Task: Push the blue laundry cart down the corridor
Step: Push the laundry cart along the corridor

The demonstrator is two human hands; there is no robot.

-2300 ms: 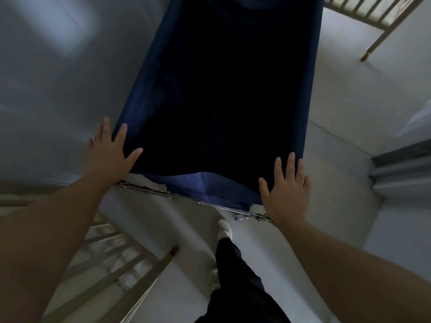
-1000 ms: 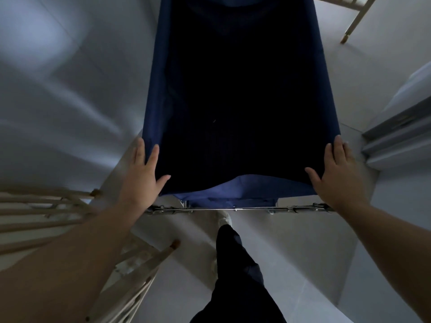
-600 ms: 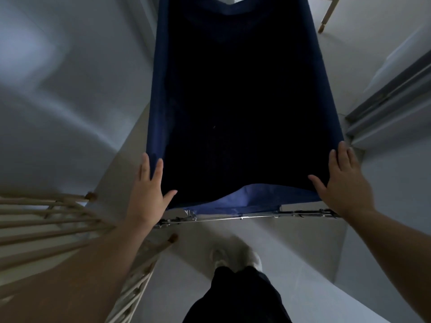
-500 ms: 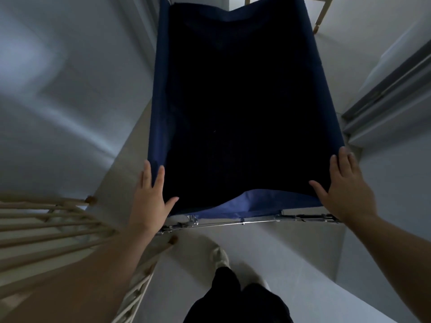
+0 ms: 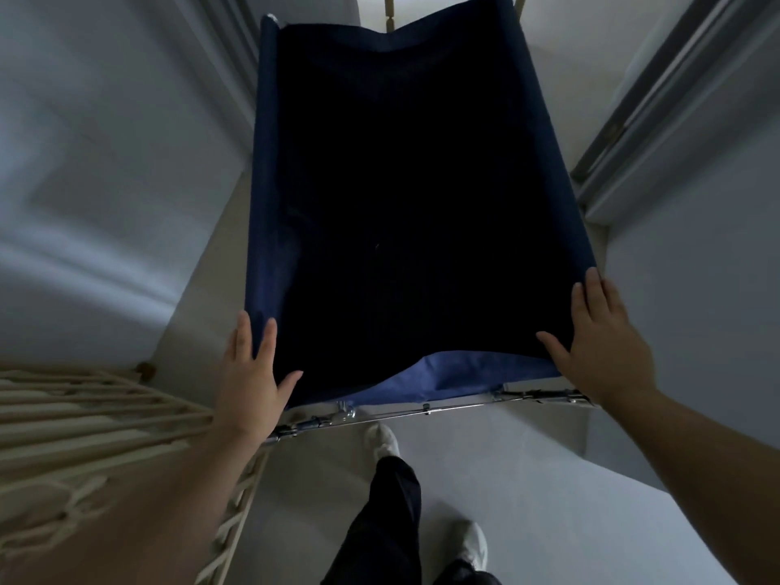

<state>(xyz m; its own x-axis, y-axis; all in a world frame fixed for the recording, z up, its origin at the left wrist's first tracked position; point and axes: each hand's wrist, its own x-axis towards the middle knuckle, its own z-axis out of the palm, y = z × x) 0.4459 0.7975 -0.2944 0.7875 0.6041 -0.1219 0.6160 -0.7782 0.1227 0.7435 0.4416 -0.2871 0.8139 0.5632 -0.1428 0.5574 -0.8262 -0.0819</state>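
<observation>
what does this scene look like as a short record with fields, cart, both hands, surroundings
cart: blue laundry cart, fabric bin, inside too dark to see
left hand: left hand flat on the near left corner, fingers spread
right hand: right hand flat on the near right corner, fingers spread
frame: metal bar under the near edge
left side: wall, cream railing beside the arm
right side: door frame
feet: white shoes on a pale floor
</observation>
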